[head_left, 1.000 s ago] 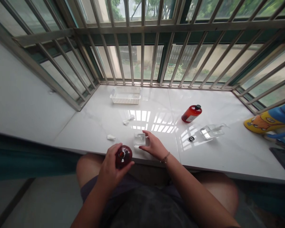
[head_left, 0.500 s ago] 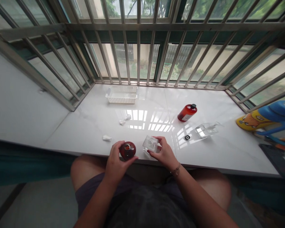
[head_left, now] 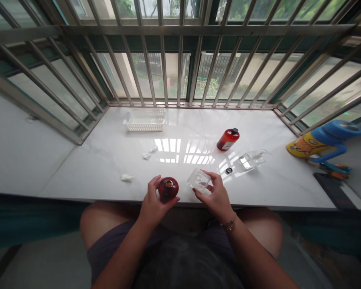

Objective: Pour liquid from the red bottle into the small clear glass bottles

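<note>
My left hand (head_left: 156, 200) is closed around a dark red round bottle (head_left: 168, 192) whose uncapped mouth faces up toward me. In my right hand (head_left: 215, 194) I grip a clear square glass bottle (head_left: 198, 180), tilted, with its round opening showing. The two bottles are apart, close together over the table's front edge. A small black ring-shaped cap (head_left: 229, 170) lies to the right of my right hand. Beyond it a second clear bottle (head_left: 251, 160) with a pump top lies on its side. Further back stands a red bottle (head_left: 228, 140) with a black cap and a white label.
A white perforated basket (head_left: 144, 122) sits near the window bars. Two white crumpled or twisted pieces, one farther (head_left: 150, 152) and one nearer (head_left: 126, 177), lie on the white marble-look table (head_left: 87, 172). At right are a yellow-and-blue tumbler (head_left: 315, 142) and a dark phone-like slab (head_left: 331, 190).
Both hands and their bottles have moved slightly right over the table. The clear square bottle has turned so its opening shows more. The whole view has shifted a little.
</note>
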The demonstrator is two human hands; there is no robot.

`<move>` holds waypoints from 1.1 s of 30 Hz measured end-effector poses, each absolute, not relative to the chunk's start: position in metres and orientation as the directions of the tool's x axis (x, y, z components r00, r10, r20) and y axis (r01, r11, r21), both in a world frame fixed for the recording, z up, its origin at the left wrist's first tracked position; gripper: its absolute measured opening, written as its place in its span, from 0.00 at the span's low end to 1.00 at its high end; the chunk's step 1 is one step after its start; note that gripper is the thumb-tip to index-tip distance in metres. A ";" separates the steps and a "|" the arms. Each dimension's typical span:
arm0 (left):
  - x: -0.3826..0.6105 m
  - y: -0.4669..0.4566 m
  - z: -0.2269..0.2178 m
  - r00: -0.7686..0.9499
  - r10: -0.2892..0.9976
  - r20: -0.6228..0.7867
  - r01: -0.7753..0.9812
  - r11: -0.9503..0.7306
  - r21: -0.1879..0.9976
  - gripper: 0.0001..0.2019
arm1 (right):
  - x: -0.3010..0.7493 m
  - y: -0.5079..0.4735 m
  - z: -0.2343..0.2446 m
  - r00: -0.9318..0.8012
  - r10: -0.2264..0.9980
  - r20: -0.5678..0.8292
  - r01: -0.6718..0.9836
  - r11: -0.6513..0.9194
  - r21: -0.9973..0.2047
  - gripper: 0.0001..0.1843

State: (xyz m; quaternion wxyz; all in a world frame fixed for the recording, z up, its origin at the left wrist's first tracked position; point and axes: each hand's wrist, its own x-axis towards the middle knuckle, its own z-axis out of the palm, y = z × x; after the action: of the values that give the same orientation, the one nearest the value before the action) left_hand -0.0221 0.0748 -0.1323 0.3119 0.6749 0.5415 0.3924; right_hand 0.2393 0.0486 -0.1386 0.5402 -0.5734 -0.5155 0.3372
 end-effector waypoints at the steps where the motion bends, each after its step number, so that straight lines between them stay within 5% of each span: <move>1: -0.021 0.076 -0.127 0.105 0.975 0.197 0.494 -0.223 0.840 0.46 | 0.241 0.047 -0.137 0.243 0.953 0.182 0.244 0.122 -0.962 0.38; 7: -0.020 0.085 -0.080 0.358 0.853 0.379 0.614 -0.521 0.593 0.42 | 0.245 0.041 -0.128 0.227 0.937 0.265 0.354 0.174 -0.919 0.40; 11: -0.020 0.088 -0.060 0.446 0.816 0.368 0.655 -0.578 0.487 0.43 | 0.242 0.040 -0.122 0.205 0.923 0.326 0.418 0.218 -0.882 0.41; 21: -0.015 0.087 -0.075 0.444 0.857 0.263 0.672 -0.512 0.535 0.44 | 0.244 0.047 -0.108 0.075 0.852 0.518 0.628 0.364 -0.688 0.42; 33: -0.010 0.086 -0.083 0.429 0.873 0.233 0.642 -0.476 0.601 0.45 | 0.242 0.054 -0.101 -0.040 0.791 0.610 0.685 0.466 -0.560 0.40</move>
State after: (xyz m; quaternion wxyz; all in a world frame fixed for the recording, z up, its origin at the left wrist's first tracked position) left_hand -0.0101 0.0857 -0.0831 0.2171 0.8170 0.4633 0.2658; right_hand 0.2425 0.0537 -0.1005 0.4652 -0.5137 -0.7187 0.0571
